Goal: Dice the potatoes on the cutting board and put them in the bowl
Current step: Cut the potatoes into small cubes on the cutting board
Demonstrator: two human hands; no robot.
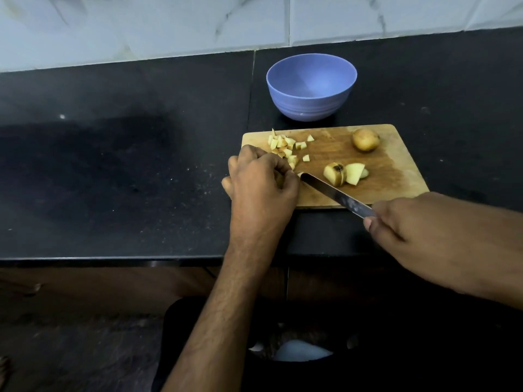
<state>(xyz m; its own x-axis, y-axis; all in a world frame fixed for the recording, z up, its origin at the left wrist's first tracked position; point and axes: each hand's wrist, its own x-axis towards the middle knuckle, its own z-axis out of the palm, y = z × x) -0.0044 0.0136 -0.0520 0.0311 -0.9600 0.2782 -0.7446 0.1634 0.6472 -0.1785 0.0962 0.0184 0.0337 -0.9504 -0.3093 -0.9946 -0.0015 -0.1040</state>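
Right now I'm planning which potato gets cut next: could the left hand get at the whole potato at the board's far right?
Probably yes. The left hand would cross the cutting board; nothing stands between it and the whole potato.

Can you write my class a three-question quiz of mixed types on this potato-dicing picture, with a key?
1. True or false: the blue bowl already holds diced potato.
2. Which hand grips the knife? A) left B) right C) neither
3. Fill in: the one whole potato lies at the cutting board's far ____ corner.

Key
1. False: the bowl's visible inside is bare, and the diced pieces sit on the board.
2. B: the right hand grips it, while the left hand holds a piece at the blade tip.
3. Right.
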